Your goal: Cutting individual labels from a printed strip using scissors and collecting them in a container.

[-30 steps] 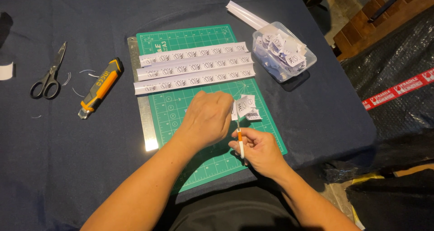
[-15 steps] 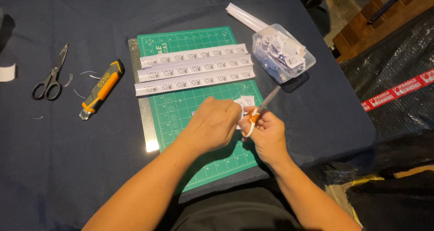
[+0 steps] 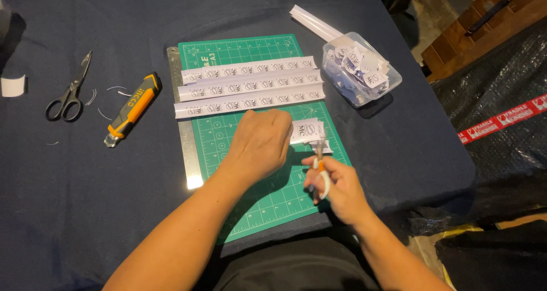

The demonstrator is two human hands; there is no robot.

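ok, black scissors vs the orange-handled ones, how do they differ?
The black scissors lie untouched on the dark cloth, far left; the orange-handled scissors are gripped in the right hand over the green mat. Black looks larger, fully visible; orange is partly hidden. Both point away from the person.

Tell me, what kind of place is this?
Probably a home or small-workshop craft table for cutting paper labels: a green cutting mat on a dark cloth-covered table, printed paper strips, a clear tub of cut pieces, and a utility knife.

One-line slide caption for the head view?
Left hand pinches a printed paper strip over a green cutting mat; right hand holds small orange-handled scissors.
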